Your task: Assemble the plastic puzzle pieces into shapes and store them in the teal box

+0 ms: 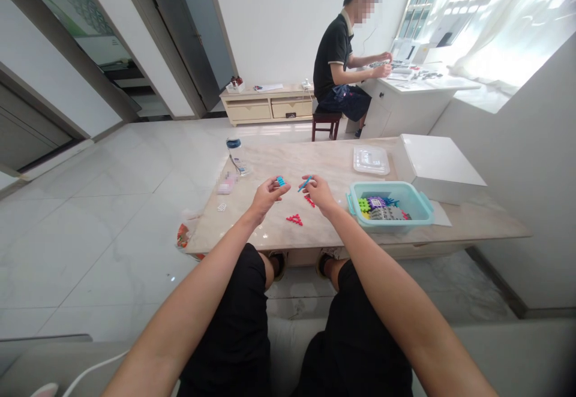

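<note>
Over the marble-look table, my left hand pinches a small blue toothed building piece between thumb and fingers. My right hand grips a thin blue building piece, seen nearly edge-on and tilted. A short gap separates the two blue pieces. Beneath my right hand lies a red toothed piece, partly covered by it. Closer to me, a red triangular piece rests flat on the table.
To the right stands a turquoise bin of mixed building pieces, beside a white box. A clear plastic container lies behind it. A bottle stands back left. Across the room a person sits at a white desk.
</note>
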Available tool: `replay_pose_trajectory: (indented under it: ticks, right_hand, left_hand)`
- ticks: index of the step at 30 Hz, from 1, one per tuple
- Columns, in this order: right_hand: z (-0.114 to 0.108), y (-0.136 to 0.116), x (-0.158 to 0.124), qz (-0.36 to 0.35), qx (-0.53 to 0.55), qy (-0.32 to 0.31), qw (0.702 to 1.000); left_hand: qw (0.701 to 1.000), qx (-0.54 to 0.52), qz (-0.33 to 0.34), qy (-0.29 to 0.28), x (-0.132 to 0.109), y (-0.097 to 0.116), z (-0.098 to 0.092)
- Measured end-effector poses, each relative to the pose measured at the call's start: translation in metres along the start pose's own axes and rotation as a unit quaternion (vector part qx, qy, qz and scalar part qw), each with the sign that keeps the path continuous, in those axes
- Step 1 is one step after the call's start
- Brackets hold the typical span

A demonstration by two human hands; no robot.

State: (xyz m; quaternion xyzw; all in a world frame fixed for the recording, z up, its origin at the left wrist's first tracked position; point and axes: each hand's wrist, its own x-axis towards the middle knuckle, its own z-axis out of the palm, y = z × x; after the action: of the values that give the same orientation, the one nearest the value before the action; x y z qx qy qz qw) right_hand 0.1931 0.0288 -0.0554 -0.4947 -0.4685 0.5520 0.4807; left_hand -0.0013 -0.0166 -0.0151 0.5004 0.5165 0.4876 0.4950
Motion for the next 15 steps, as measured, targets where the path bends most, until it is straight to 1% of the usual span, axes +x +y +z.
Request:
replay_pose_trajectory:
  ticks: [3, 6, 8, 11, 13, 15]
  right_hand:
    - [-0.008, 0.004, -0.001, -0.072, -0.049, 0.008, 0.996]
    - [-0.017, 0.006, -0.003, -0.136, -0.123, 0.018, 0.983]
    - [-0.021, 0.006, -0.005, -0.183, -0.181, 0.025, 0.966]
    - [-0.022, 0.002, -0.008, -0.26, -0.261, 0.016, 0.929]
    - [-0.019, -0.001, -0.01, -0.29, -0.284, 0.0, 0.914]
    - [-0.014, -0.003, -0.012, -0.285, -0.275, -0.005, 0.918]
  left_hand:
    - [0.999, 0.012, -0.011, -0.031, -0.001, -0.002, -0.006]
    - [0.997, 0.032, -0.016, -0.074, 0.0, -0.005, -0.008]
    - [0.995, 0.044, -0.017, -0.091, 0.0, -0.007, -0.008]
    - [0.994, 0.052, -0.017, -0.097, 0.002, -0.01, -0.009]
    - [0.994, 0.057, -0.016, -0.097, 0.003, -0.011, -0.01]
    - [0.994, 0.059, -0.015, -0.096, 0.004, -0.012, -0.011]
